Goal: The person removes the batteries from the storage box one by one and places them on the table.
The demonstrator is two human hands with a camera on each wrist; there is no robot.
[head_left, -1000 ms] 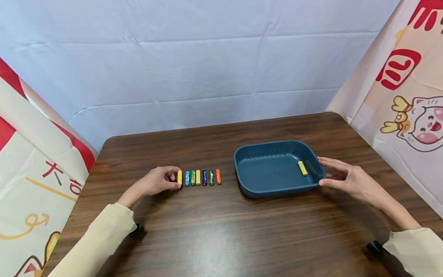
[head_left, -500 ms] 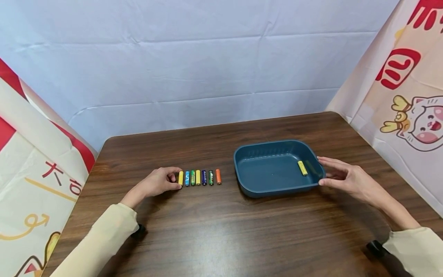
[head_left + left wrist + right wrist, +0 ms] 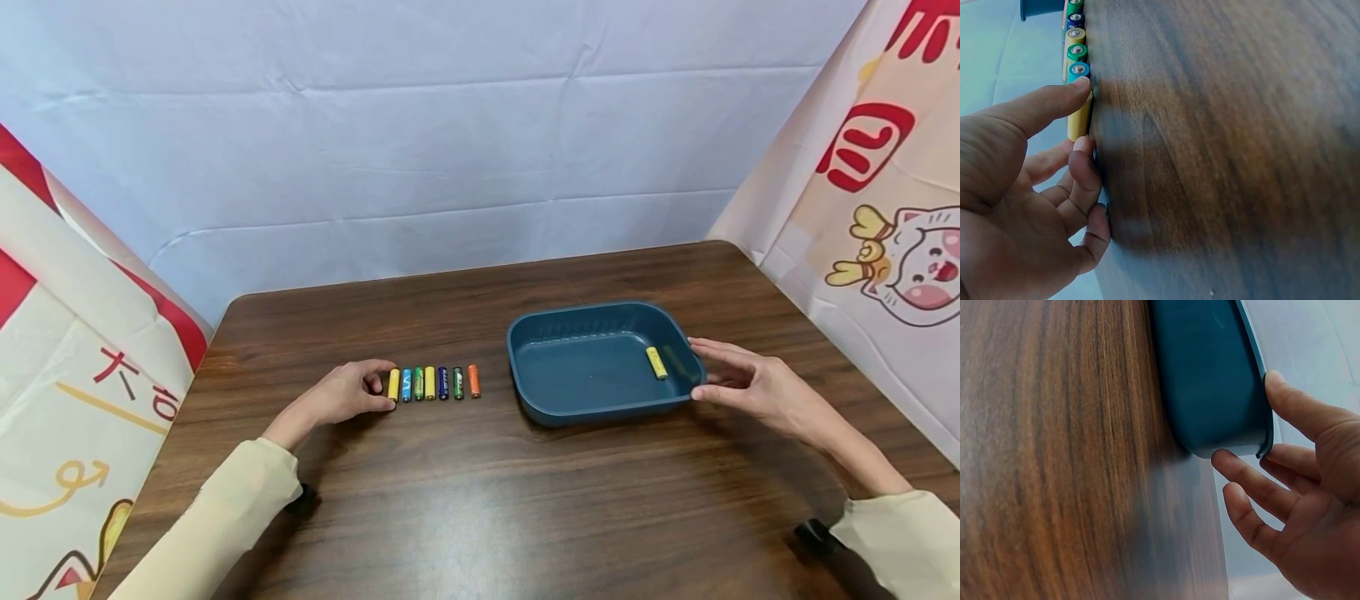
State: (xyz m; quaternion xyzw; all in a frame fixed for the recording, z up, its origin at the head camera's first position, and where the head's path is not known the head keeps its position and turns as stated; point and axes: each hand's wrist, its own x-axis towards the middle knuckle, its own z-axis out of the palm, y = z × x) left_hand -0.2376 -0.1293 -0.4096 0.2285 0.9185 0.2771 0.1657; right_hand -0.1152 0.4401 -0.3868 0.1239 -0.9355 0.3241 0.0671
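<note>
Thumb and fingers of my left hand (image 3: 347, 394) pinch the ends of a yellow battery (image 3: 393, 384) on the table. It lies at the left end of a row of several batteries, right beside a blue battery (image 3: 407, 384). In the left wrist view the thumb covers one end of the yellow battery (image 3: 1079, 122). My right hand (image 3: 768, 396) holds the right end of a dark blue plastic tray (image 3: 600, 411), thumb and fingers at its rim. One yellow battery (image 3: 656, 363) lies inside the tray, near its right wall.
Farther right in the row lie a green battery (image 3: 419, 384), a second yellow one (image 3: 430, 383), a dark blue one (image 3: 443, 383), a dark green one (image 3: 458, 383) and an orange one (image 3: 474, 382). White cloth (image 3: 450, 150) hangs behind the wooden table (image 3: 480, 500).
My left hand has slid the yellow battery slightly right, so its gap to the blue battery has narrowed. The right hand and the tray stay in place.
</note>
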